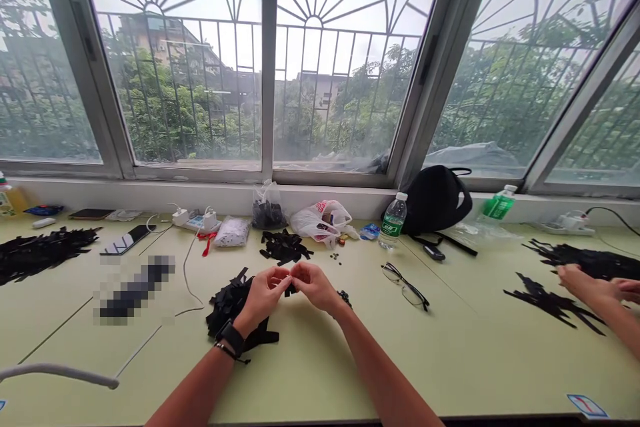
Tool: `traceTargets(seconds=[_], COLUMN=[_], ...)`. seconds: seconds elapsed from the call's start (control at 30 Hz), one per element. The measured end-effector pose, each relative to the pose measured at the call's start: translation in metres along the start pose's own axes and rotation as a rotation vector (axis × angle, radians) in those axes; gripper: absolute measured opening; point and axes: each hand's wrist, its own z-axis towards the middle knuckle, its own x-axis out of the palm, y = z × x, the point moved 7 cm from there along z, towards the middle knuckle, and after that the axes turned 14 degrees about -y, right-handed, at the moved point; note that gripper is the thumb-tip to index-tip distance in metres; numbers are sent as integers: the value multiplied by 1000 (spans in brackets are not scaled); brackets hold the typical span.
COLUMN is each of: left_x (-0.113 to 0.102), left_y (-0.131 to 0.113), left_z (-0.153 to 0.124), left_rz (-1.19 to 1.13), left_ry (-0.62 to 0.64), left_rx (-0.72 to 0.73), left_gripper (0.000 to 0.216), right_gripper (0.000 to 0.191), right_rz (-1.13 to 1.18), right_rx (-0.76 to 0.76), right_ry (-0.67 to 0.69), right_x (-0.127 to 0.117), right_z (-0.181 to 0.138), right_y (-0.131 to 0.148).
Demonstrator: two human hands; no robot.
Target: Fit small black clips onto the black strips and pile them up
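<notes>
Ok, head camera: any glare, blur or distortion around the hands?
Head view: the windows glare white, and the wide lens bows their frames; a pixelated patch masks something on the table; the left hand and right hand look sharp, though the black strips merge into one dark mass.

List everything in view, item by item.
table: one, pale green, under everything
windows with metal grilles: several, white and grey, along the far side
black strip pile: one, black, under the hands
other black strip piles: four, black, left, back centre and right
water bottle: one, clear with green label, back right of centre
green-labelled bottle: one, green and clear, back right
backpack: one, black, against the sill
plastic bag: one, white with red print, back centre
glasses: one pair, black, right of the hands
co-worker's hands: two, far right
wristwatch: one, black, left wrist
left hand and right hand: two, centre, pinching a black strip
</notes>
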Motion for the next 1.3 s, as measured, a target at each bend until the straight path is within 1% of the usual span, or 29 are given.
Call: traceTargets(seconds=[0.07, 0.13, 0.2, 0.27, 0.33, 0.5, 0.6, 0.7, 0.83, 0.9, 0.97, 1.03, 1.1, 1.13, 1.2, 1.23, 1.3], left_x=[-1, -7, -15, -19, -19, -16, -14, -15, -23, -25, -25, -23, -22, -22, -24, -26, -28], left_y=[1, 3, 4, 5, 5, 7, 5, 0, -10, -15, -19, -23, -27, -28, -28, -28, -26], left_z=[-1, 1, 3, 5, 5, 2, 1, 2, 2, 1, -1, -3, -5, -5, -5, -5, -5], left_rz=[-78, -119, -127, -131, -129, -201, -219, -120, 42, 81, 110, 133, 146, 149, 144, 137, 116], left_ry=[-14, -88, -164, -206, -211, -209, -185, -188, -287, -321, -328, -318, -314, -318, -341, -355, -373], left_rx=[-42, -77, -87, -89, -106, -213, -234, -178, -18, 41, 87, 129, 159, 165, 159, 149, 125], left_gripper=[37, 37, 37, 39, 42, 55, 57, 56, 54, 54, 52, 50, 48, 48, 48, 49, 50], right_gripper=[23, 26, 28, 25, 25, 30, 32, 31, 36, 37, 43, 48, 41, 37, 33, 34, 45], right_rz=[61, 149, 209, 221, 223, 229, 227, 182, 73, 19, -43, -128, -211, -242, -271, -277, -293], right_rx=[1, 15, 22, 28, 50, 112, 126, 118, 119, 100, 57, 9, -25, -41, -76, -104, -185], right_ry=[-14, -16, 11, 59, 84, 21, 24, 12, -29, -110, -207, -237, -167, -105, 62, 153, 297], right_x=[1, 3, 6, 10, 12, 7, 6, 5, 2, -4, -11, -14, -9, -4, 11, 20, 35], right_z=[-2, -5, -8, -11, -13, -12, -12, -12, -7, -3, -1, -1, -4, -6, -14, -19, -29], right_y=[6, 14, 22, 28, 29, 24, 26, 27, 16, 9, 5, 6, 8, 11, 16, 19, 25])
